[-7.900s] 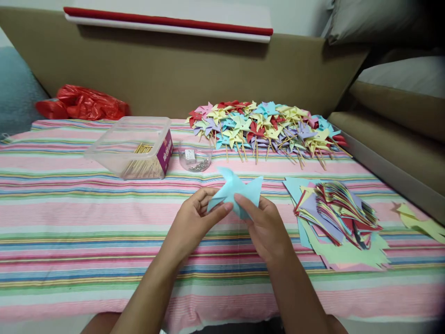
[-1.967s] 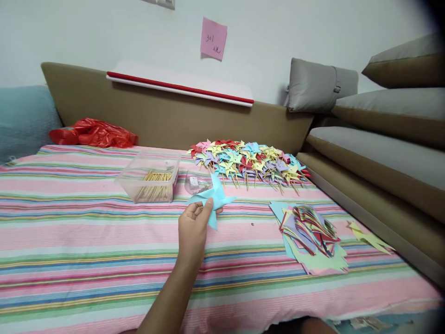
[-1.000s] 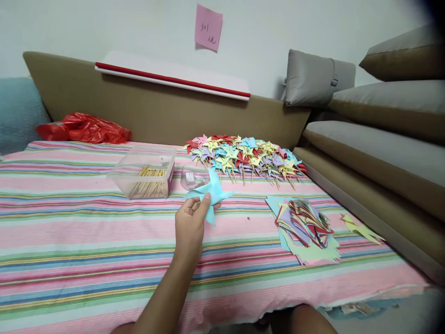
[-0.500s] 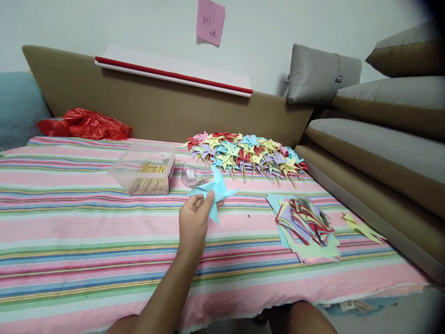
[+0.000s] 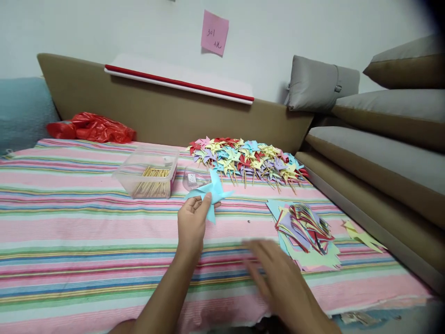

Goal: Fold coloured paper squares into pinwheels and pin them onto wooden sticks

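My left hand [image 5: 191, 222] pinches a light blue folded paper pinwheel [image 5: 211, 192] and holds it up over the striped cloth [image 5: 69, 232], just in front of a small clear dish of pins [image 5: 193, 179]. My right hand [image 5: 278, 278] is low in the view, smeared by motion, with fingers stretched out and nothing visible in it. It lies left of the stack of cut coloured paper squares [image 5: 306, 227].
A clear plastic box of wooden sticks [image 5: 149, 174] stands left of the dish. A heap of finished pinwheels on sticks [image 5: 246, 160] lies at the back. A red plastic bag [image 5: 92, 127] sits far left. Sofa cushions [image 5: 375, 153] border the right side.
My right hand has come into view at the lower right, moving fast. The left hand keeps holding the blue pinwheel in about the same place. The camera shifted slightly.
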`<act>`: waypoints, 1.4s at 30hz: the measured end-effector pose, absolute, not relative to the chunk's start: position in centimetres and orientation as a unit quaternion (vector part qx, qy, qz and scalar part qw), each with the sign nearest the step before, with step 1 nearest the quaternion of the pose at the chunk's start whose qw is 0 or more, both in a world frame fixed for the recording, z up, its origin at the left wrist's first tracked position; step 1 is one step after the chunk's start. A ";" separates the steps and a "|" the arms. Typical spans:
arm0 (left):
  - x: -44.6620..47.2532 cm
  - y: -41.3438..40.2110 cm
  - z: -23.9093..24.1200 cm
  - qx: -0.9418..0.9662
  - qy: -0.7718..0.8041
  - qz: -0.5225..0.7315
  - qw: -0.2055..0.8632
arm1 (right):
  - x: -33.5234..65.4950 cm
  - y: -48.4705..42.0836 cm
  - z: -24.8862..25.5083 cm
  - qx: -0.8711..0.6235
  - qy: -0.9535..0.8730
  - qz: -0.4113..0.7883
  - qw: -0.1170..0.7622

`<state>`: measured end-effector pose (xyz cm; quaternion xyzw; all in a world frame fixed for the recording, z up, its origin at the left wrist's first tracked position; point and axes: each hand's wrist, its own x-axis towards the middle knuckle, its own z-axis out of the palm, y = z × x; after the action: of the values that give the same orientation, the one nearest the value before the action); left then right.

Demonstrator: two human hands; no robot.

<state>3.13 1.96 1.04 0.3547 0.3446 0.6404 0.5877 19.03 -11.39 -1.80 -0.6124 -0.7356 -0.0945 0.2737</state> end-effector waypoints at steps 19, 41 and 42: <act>3.6 1.8 0.6 0.394 0.387 0.603 0.575 | 21.0 -4.0 -5.8 -0.748 -0.644 -0.045 0.154; 3.7 2.4 -0.3 0.547 0.446 0.497 0.505 | 18.0 -2.0 1.4 -0.538 -0.646 0.147 0.521; 3.7 2.3 -0.2 0.543 0.438 0.499 0.514 | 18.1 -2.1 1.4 -0.542 -0.646 0.144 0.518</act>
<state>3.68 2.31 -0.23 0.5427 0.4380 0.4993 0.5142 18.09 -2.05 1.41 -0.5417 -0.6460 0.1441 0.5181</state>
